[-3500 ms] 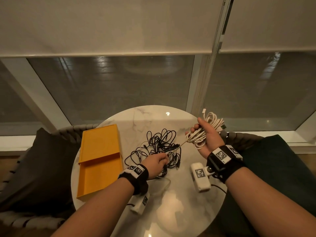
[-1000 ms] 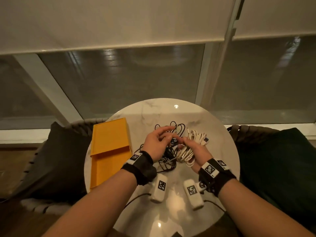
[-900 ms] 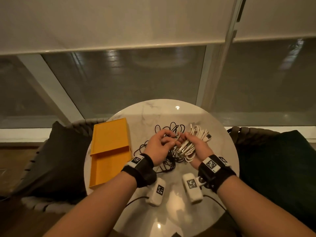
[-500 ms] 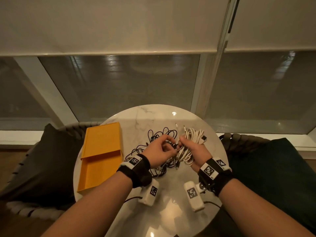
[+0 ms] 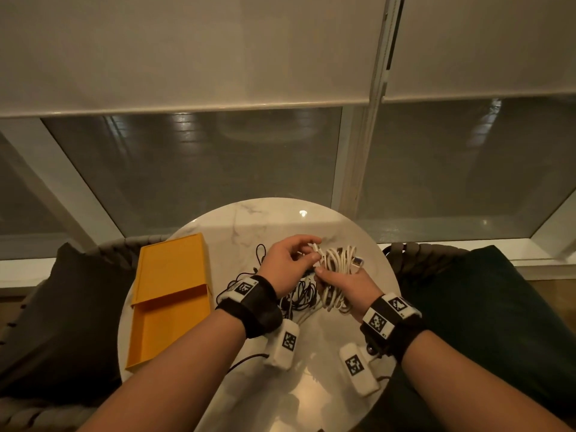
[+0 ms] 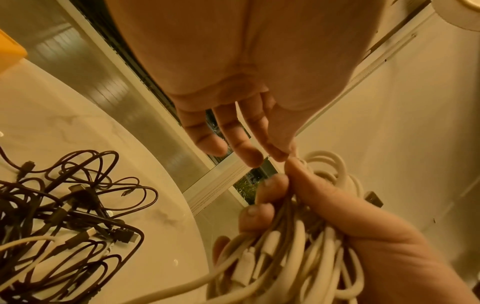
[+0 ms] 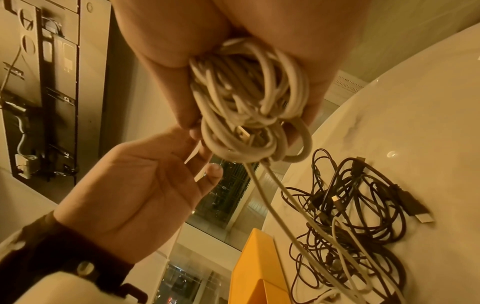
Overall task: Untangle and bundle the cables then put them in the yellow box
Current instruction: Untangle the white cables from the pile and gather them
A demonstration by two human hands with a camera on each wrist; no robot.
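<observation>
Head view gives us two hands over one round marble table (image 5: 311, 385). Our right hand (image 5: 346, 283) has its fingers curled round one coil of white cable (image 5: 338, 260), held above the tabletop; a loose strand trails from it down to the pile. Our left hand (image 5: 285, 265) pinches a white cable end (image 5: 314, 246) between thumb and forefinger, just beside the right thumb, its other fingers loosely spread. Below and behind the fingers lies one tangle of black cables (image 7: 358, 205); we cannot count its strands. One yellow box (image 5: 170, 294), its lid slid partly open, sits well to the left of the left fingers. Against half a second ago, the left fingertips sit higher, at the top of the coil.
</observation>
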